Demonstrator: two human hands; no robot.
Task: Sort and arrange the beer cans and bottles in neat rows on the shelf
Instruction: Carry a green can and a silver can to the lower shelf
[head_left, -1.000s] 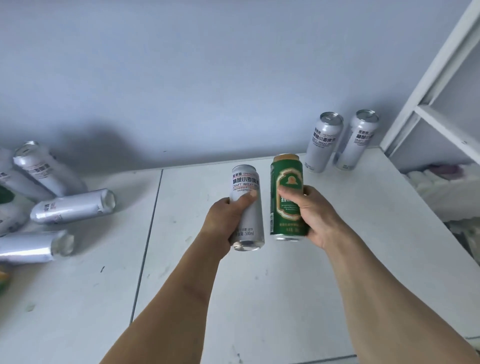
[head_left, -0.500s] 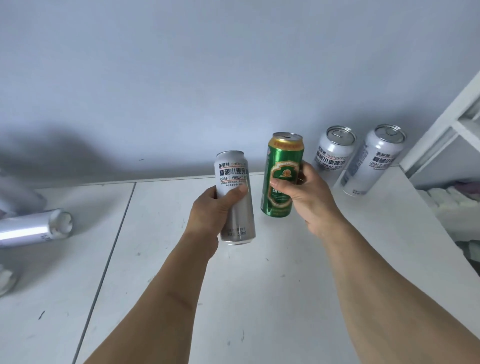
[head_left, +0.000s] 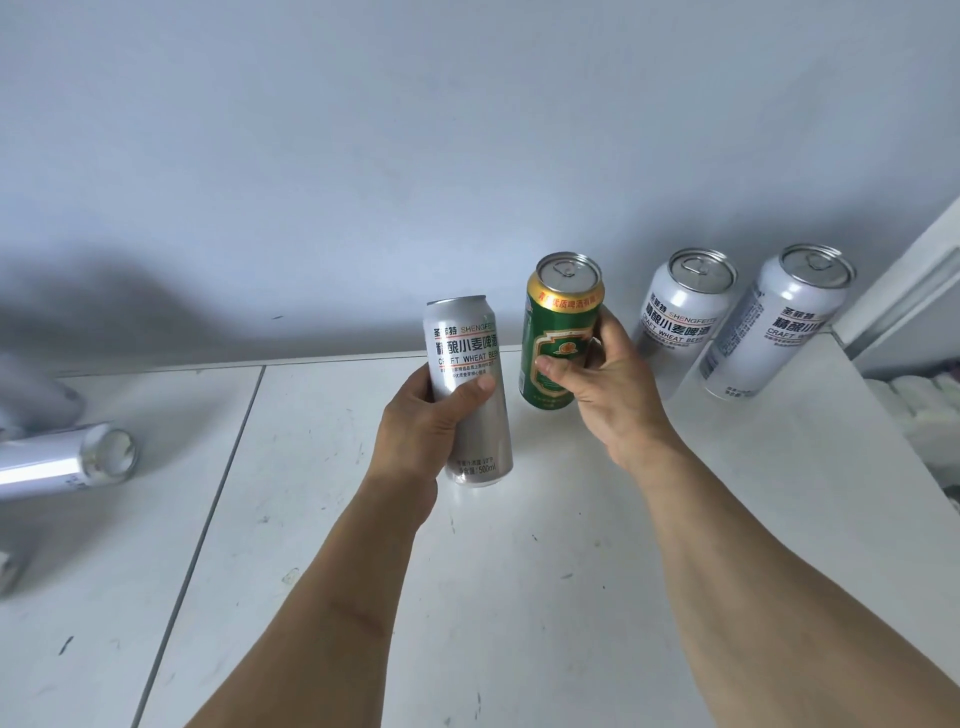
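My left hand (head_left: 426, 415) grips a tall silver wheat-beer can (head_left: 470, 364), held upright above the white shelf top (head_left: 519, 545). My right hand (head_left: 608, 384) grips a green can with a gold rim (head_left: 558, 332), tilted slightly, its base close to the surface near the back wall. Just right of it two silver cans stand upright side by side against the wall, one (head_left: 683, 317) next to the green can and one (head_left: 774, 322) near the right edge.
At the left, a silver can (head_left: 62, 460) lies on its side, with other blurred cans around it at the frame edge. A white shelf frame (head_left: 904, 291) rises at the far right. A seam (head_left: 208, 519) splits the surface.
Both hands have carried their cans farther back and right, toward the two standing silver cans. The green can now sits lower and nearer the wall.
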